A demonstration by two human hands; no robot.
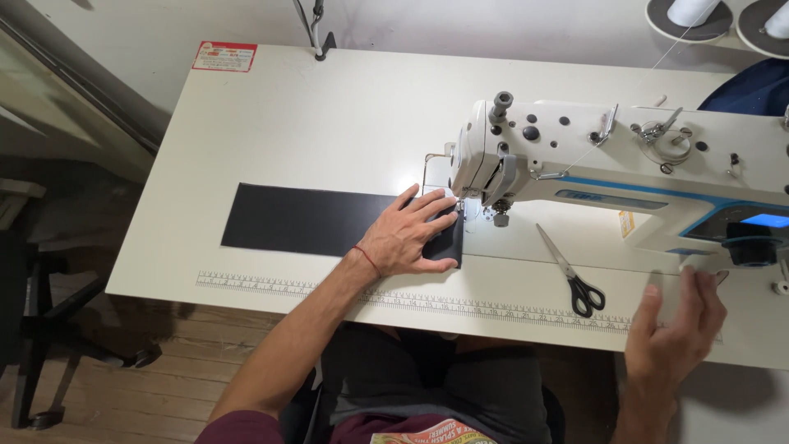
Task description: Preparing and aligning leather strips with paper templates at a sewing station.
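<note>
A red-and-white rectangular label (224,56) sits at the far left corner of the white surface (329,123), well left of the sewing machine (625,173). A long, flat black fabric strip (304,220) lies left of the machine, its right end under the needle. The left hand (408,235) presses flat on that end, fingers spread, gripping nothing. Black-handled scissors (571,274) lie before the machine. The right hand (675,333) hovers open below the machine's right end.

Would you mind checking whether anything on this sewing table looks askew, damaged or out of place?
Nothing stands out. The black fabric strip lies flat under the left hand at the sewing machine, the scissors lie closed on the table, and the right hand hovers near the handwheel.
</note>
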